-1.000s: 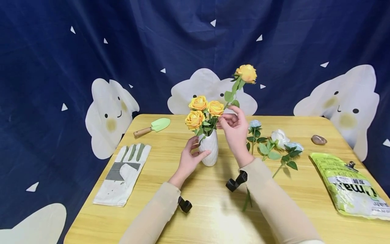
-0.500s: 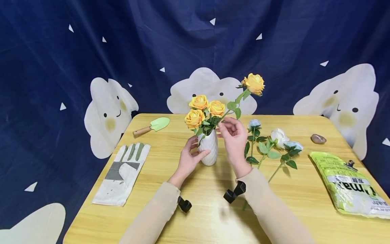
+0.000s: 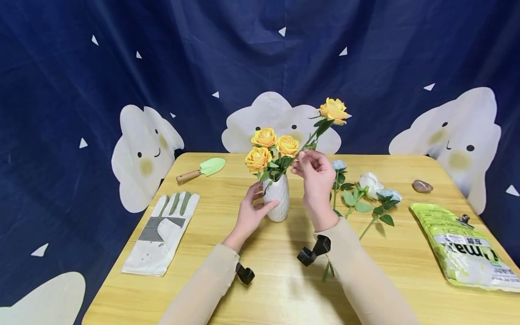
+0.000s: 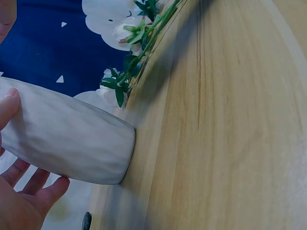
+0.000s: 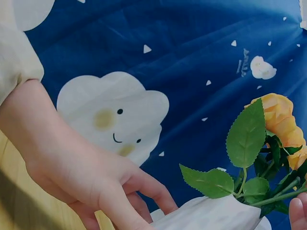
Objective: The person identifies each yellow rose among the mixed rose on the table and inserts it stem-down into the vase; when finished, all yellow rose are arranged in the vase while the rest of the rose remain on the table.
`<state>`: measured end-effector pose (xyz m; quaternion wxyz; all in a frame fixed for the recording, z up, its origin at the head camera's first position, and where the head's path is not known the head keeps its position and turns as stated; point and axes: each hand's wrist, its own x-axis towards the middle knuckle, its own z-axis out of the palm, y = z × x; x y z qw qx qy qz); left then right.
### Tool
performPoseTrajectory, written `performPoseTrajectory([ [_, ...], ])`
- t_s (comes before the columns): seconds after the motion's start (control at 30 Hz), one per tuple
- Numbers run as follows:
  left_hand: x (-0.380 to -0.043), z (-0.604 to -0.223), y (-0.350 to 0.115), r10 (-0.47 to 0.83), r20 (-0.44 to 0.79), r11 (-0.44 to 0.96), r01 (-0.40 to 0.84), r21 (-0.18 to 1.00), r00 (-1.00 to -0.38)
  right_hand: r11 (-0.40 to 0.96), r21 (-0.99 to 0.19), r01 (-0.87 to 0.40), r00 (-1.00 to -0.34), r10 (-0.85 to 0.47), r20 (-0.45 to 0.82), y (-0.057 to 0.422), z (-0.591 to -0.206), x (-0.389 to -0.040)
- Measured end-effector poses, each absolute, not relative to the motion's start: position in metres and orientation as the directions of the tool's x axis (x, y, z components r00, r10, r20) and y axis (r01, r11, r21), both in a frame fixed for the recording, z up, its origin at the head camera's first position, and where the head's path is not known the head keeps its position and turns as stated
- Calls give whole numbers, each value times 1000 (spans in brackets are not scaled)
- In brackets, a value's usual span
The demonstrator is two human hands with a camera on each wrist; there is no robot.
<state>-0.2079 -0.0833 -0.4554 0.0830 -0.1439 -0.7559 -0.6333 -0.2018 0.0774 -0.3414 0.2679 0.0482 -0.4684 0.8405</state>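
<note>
A white textured vase (image 3: pixel 277 201) stands upright near the table's middle, with several yellow roses (image 3: pixel 264 137) in it. My left hand (image 3: pixel 251 214) holds the vase by its side, fingers and thumb curved round it, as the left wrist view of the vase (image 4: pixel 67 132) also shows. Just right of the vase mouth, my right hand (image 3: pixel 318 178) pinches the stem of another yellow rose (image 3: pixel 334 111). That rose leans up to the right, its bloom above the others. Its lower stem end is hidden among the leaves at the vase mouth.
On the right lie a white rose (image 3: pixel 370 184), blue roses (image 3: pixel 391 195), a brown stone (image 3: pixel 422 186) and a clipped green bag (image 3: pixel 463 248). To the left are a green trowel (image 3: pixel 212 166) and a work glove (image 3: pixel 162 234). A blue curtain (image 3: pixel 260 49) hangs behind.
The held rose first tilted farther right and its bloom dropped lower, then it turned, bringing its leaves round. My right hand shifted its fingers on the stem. My left hand stayed on the vase.
</note>
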Motion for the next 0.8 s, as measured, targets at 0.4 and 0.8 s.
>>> performPoseTrajectory([
  [0.4, -199, -440, -84, 130, 317, 142, 335, 932, -939, -323, -766, -555, -830, 268, 489, 77, -362, -187],
  [0.8, -199, -442, -83, 132, 297, 138, 315, 939, -946, -171, -842, -511, -853, 224, 472, 67, -373, -179],
])
